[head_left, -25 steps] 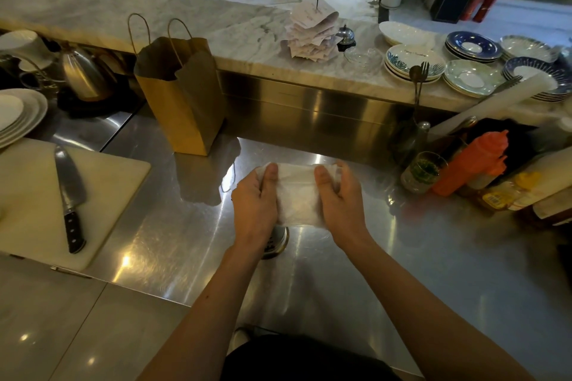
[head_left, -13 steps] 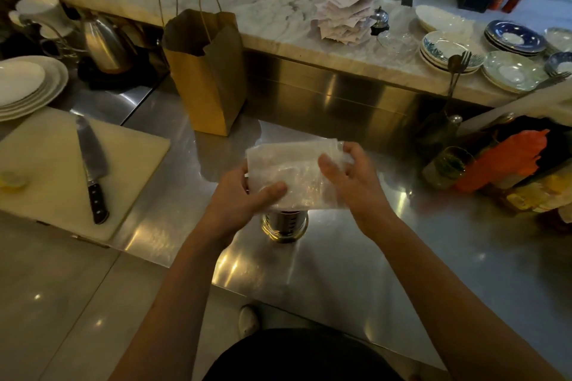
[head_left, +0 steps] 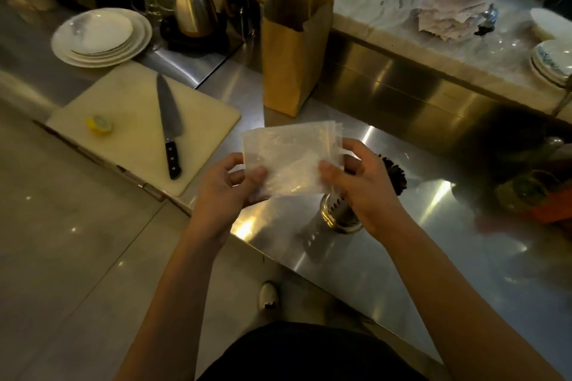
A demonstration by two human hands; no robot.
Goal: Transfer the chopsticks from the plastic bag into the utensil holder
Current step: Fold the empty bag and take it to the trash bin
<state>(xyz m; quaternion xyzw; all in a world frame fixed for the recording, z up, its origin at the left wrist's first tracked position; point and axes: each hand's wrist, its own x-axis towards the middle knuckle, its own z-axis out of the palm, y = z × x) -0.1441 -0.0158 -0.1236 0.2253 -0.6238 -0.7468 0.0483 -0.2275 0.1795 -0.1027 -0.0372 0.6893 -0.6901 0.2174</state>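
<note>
Plastic bag pinched — left hand, right hand.

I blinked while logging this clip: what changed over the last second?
The left hand and right hand drew apart, spreading the plastic bag out wider and flatter; both still pinch it. The utensil holder on the counter and the knife on the cutting board stayed put.

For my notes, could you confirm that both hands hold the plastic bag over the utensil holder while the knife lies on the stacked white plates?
Not quite: the head view shows the knife lying on the cutting board, not the plates. The left hand and right hand do hold the plastic bag over the utensil holder.
</note>
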